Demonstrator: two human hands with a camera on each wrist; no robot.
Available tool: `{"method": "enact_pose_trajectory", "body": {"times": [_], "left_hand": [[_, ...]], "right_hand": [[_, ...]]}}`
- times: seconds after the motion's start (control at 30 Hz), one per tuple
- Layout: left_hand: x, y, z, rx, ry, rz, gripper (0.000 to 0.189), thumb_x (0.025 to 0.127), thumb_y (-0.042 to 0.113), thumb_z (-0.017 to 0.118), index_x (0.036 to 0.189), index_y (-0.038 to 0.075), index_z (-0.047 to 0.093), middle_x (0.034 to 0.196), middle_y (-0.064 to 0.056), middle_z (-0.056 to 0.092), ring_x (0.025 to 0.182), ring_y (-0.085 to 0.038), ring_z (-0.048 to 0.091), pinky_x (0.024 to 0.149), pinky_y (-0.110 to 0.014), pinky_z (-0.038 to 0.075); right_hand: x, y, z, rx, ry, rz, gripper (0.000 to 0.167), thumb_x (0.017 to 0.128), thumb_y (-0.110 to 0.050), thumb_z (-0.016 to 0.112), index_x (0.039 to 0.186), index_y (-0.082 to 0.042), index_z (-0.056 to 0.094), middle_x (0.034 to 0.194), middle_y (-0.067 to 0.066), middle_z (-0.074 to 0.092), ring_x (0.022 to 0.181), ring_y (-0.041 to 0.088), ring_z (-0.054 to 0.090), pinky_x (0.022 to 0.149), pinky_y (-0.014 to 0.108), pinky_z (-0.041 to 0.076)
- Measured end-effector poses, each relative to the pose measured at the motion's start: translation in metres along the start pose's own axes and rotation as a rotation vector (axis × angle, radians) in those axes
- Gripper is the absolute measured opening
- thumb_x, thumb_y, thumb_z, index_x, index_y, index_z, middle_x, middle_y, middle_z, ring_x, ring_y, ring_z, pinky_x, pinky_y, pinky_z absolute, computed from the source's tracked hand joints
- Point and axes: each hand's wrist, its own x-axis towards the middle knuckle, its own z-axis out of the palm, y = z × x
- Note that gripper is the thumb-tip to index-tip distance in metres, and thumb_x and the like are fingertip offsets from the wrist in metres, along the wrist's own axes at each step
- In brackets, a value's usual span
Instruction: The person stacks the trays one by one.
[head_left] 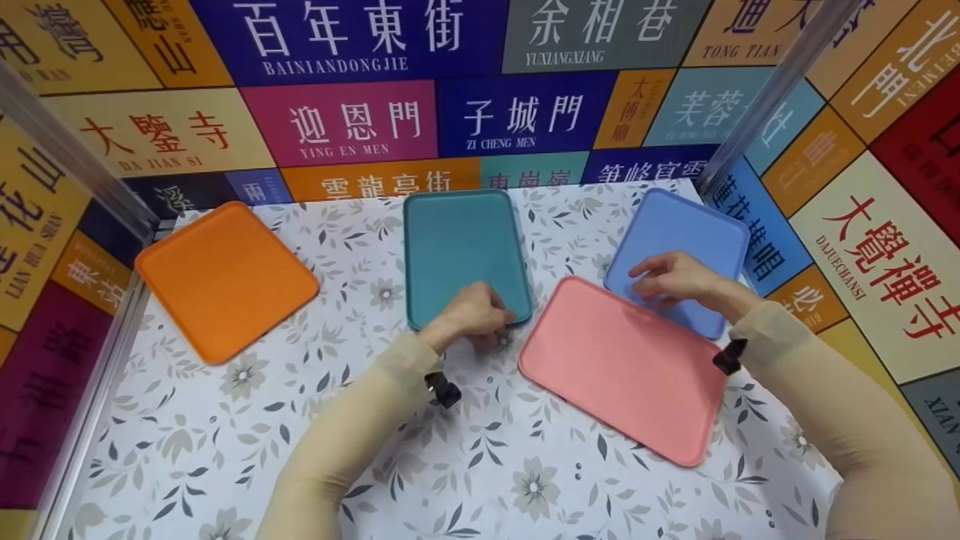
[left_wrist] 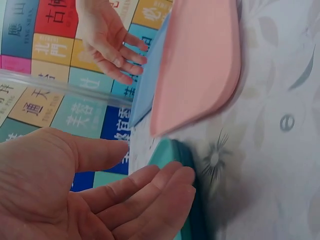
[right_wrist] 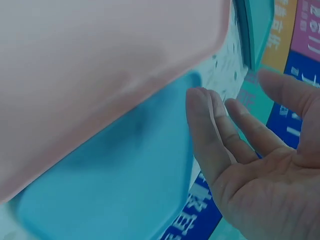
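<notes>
Pink tray (head_left: 622, 375): flat on the patterned table (head_left: 450, 480), right of centre, its far long edge lapping over part of the blue tray (head_left: 694, 232).
Pink long axis: slantwise, far left to near right, and neither end stands out as a front!
Right hand (head_left: 686, 279): the nearer of the two, above blue, just beyond pink's far long edge; fingers loosely bent, thumb apart, nothing held. Pink lies toward the person from it, and a little left.
Left hand (head_left: 476, 309): at the near right corner of the teal tray (head_left: 465, 247), fingers relaxed, thumb spread, no grip; touching the rim or not, can't tell. Pink sits off to its right.
Teal long axis: away from the person, near end by the fingers.
Blue lean: far end tipping right, near part covered.
</notes>
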Motion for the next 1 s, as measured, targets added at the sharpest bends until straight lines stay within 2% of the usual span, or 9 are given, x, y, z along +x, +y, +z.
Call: {"method": "enact_pose_trajectory", "body": {"times": [0.2,0.27,0.43,0.47,0.5,0.57,0.73,0.83,1.0], "left_hand": [[0.000,0.002,0.011,0.011,-0.029,-0.006,0.029,0.106,0.029,0.074,0.109,0.003,0.086,0.095,-0.019,0.086,0.069,-0.022,0.078,0.067,-0.036,0.068],[0.014,-0.013,0.021,0.023,-0.032,0.009,0.031,0.105,0.037,0.077,0.102,0.008,0.086,0.086,-0.011,0.084,0.067,-0.018,0.075,0.064,-0.033,0.066],[0.026,-0.024,0.033,0.042,-0.097,0.027,0.031,0.103,0.037,0.077,0.086,0.012,0.081,0.071,-0.002,0.075,0.061,-0.015,0.067,0.057,-0.031,0.057],[0.025,-0.021,0.034,0.042,-0.107,0.024,0.029,0.103,0.034,0.076,0.084,0.013,0.081,0.069,-0.002,0.075,0.060,-0.015,0.067,0.057,-0.031,0.057],[0.022,-0.017,0.033,0.036,-0.119,0.017,0.028,0.104,0.030,0.075,0.084,0.012,0.081,0.070,-0.004,0.075,0.061,-0.017,0.068,0.058,-0.032,0.057],[0.031,-0.024,0.040,0.037,-0.105,0.028,0.026,0.102,0.031,0.076,0.083,0.014,0.082,0.068,-0.002,0.076,0.059,-0.015,0.069,0.056,-0.031,0.057],[0.040,-0.032,0.049,0.022,-0.082,0.025,0.019,0.100,0.031,0.079,0.093,0.015,0.085,0.074,0.001,0.080,0.063,-0.013,0.074,0.060,-0.029,0.061],[0.032,-0.027,0.049,0.000,-0.076,0.032,0.017,0.098,0.025,0.080,0.104,0.010,0.085,0.084,-0.002,0.081,0.067,-0.013,0.075,0.063,-0.029,0.063],[0.004,-0.002,0.047,-0.003,-0.058,0.046,0.030,0.096,0.010,0.078,0.123,-0.004,0.079,0.107,-0.017,0.082,0.072,-0.014,0.069,0.067,-0.026,0.059]], "right_hand": [[-0.021,0.028,-0.020,-0.017,-0.028,0.061,0.062,0.108,-0.025,0.075,0.156,0.009,0.056,0.123,0.006,0.081,0.105,0.011,0.077,0.092,0.033,0.070],[-0.028,0.039,-0.026,-0.017,-0.043,0.089,0.062,0.108,-0.025,0.074,0.156,0.011,0.054,0.121,0.005,0.081,0.106,0.013,0.077,0.093,0.033,0.069],[-0.046,0.068,-0.040,0.010,-0.057,0.167,0.062,0.109,-0.025,0.074,0.154,0.013,0.053,0.115,0.000,0.082,0.104,0.014,0.078,0.094,0.035,0.070],[-0.050,0.073,-0.043,0.022,-0.055,0.180,0.061,0.109,-0.026,0.074,0.152,0.012,0.053,0.115,-0.001,0.082,0.105,0.015,0.078,0.095,0.036,0.070],[-0.053,0.078,-0.045,0.041,-0.051,0.196,0.059,0.109,-0.026,0.074,0.150,0.011,0.055,0.113,-0.002,0.083,0.104,0.015,0.079,0.095,0.036,0.070],[-0.060,0.087,-0.050,0.079,-0.050,0.221,0.053,0.109,-0.027,0.075,0.146,0.006,0.060,0.112,-0.004,0.084,0.105,0.016,0.080,0.096,0.037,0.070],[-0.070,0.108,-0.051,0.161,-0.081,0.275,0.037,0.107,-0.028,0.078,0.136,-0.005,0.074,0.111,-0.006,0.086,0.105,0.014,0.082,0.096,0.036,0.070],[-0.074,0.119,-0.048,0.200,-0.109,0.294,0.032,0.108,-0.027,0.078,0.133,-0.008,0.079,0.111,-0.005,0.087,0.105,0.013,0.082,0.094,0.036,0.070],[-0.079,0.130,-0.039,0.293,-0.117,0.326,0.022,0.107,-0.021,0.078,0.125,-0.009,0.082,0.106,-0.001,0.087,0.099,0.016,0.084,0.090,0.037,0.071]]}}
